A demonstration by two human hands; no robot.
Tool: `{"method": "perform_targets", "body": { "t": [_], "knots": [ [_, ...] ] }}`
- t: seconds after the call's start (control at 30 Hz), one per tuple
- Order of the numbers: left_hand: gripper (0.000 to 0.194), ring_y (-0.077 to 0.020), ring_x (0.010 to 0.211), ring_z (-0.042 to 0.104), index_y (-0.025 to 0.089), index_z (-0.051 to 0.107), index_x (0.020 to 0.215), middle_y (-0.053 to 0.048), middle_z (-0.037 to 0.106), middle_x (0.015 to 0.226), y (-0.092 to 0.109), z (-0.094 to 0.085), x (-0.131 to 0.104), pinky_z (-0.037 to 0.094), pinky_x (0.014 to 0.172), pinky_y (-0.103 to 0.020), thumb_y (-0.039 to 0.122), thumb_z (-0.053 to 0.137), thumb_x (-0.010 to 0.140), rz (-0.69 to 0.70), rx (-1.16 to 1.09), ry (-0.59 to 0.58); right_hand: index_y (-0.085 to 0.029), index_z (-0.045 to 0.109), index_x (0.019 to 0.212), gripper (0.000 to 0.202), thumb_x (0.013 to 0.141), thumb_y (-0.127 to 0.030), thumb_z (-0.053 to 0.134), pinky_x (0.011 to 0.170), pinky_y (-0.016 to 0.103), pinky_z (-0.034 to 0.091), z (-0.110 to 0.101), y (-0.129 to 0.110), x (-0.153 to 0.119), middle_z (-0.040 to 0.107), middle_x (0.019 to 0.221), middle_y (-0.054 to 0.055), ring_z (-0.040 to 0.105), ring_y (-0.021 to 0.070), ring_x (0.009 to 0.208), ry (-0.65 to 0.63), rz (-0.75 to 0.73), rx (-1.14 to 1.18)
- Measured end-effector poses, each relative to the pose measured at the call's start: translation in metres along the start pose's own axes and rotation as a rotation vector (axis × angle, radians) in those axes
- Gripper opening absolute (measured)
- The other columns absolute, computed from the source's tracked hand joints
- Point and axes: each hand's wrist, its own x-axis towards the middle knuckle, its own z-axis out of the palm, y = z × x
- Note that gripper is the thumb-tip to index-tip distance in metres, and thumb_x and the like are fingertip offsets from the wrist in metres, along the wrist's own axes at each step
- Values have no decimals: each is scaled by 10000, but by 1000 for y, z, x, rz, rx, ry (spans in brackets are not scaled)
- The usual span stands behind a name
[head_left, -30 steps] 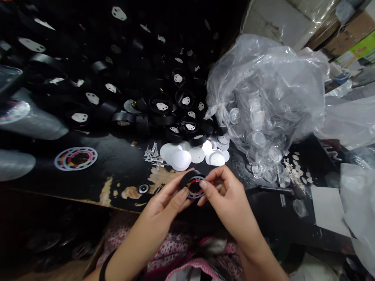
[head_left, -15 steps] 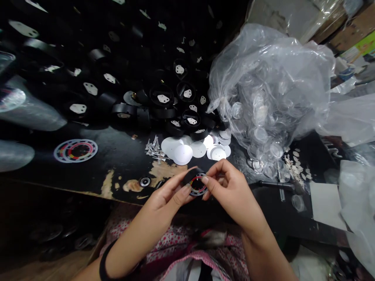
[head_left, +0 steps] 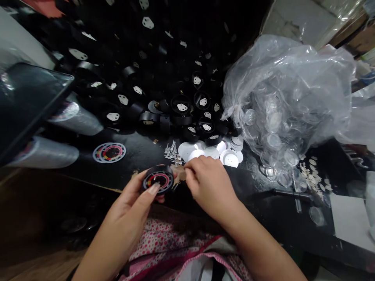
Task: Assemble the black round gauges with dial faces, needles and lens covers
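Note:
My left hand is closed around a round black gauge housing. A printed dial face with red, yellow and white markings sits in the housing, facing up, and my thumb lies on it. Just right of it, my right hand is apart from the gauge, its fingers curled together low over the bench; what they hold, if anything, is hidden. White pointed pieces lie beyond the gauge. White round discs are piled just past my right knuckles.
Loose dial faces lie at the left, near plastic-wrapped stacks. Black housings with white plates crowd the back. A clear bag of transparent covers fills the right side, with small pale pieces and a white card nearby.
My right hand has come off the dial and moved down toward the bench. My left hand has carried the gauge leftward. The view has turned left, bringing a dark panel in.

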Motion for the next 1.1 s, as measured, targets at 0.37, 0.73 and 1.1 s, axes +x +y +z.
{"method": "perform_targets", "body": {
  "t": [0.37, 0.73, 1.1],
  "knots": [
    [149, -245, 1142, 683, 226, 694, 1030, -63, 766, 1118, 8, 6, 5, 583, 984, -345, 294, 692, 897, -26, -317, 0, -151, 640, 893, 161, 966, -186, 500, 770, 426, 430, 18, -10, 35, 708, 860, 91, 649, 278, 836, 27, -220, -409],
    [170, -237, 1173, 687, 239, 731, 1051, -54, 780, 1126, -2, 25, 2, 532, 1049, -338, 327, 697, 909, 92, -357, -111, -196, 648, 815, 114, 924, -224, 635, 736, 311, 425, 5, -1, 0, 676, 781, -6, 609, 164, 760, 81, 101, 346],
    [300, -221, 1082, 696, 298, 710, 1120, -16, 741, 1147, -13, 59, 5, 568, 930, -279, 327, 777, 829, -78, -213, -199, -190, 659, 893, 128, 982, -206, 569, 782, 316, 412, -18, 6, -34, 691, 873, 21, 621, 173, 850, 205, 17, 319]
  ]
}}
